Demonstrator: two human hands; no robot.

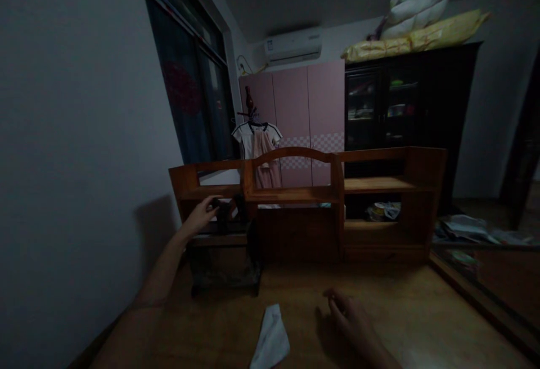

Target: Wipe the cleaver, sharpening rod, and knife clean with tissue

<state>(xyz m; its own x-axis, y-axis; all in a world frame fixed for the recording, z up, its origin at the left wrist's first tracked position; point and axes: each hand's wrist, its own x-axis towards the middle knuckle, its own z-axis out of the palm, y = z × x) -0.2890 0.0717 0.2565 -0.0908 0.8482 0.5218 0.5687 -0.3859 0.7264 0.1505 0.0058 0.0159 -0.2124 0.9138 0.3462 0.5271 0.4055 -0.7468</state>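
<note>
My left hand (202, 216) reaches out to the dark box-shaped stand (223, 262) at the left of the wooden desk. Its fingers close around the edge of a small black object (223, 211) on top of that stand; the dim light hides its kind. Low over the desk, my right hand (346, 313) hovers with fingers loosely bent and apart, and I see nothing in it. Between the hands, nearer to me, lies a crumpled white cloth or tissue (270, 338).
A wooden shelf unit (295, 193) runs along the back of the desk (295, 284). Its right compartment shows a bundle in plastic (385, 210). Papers (468, 227) lie on a surface beyond the right edge. A wall (84, 133) rises close on the left.
</note>
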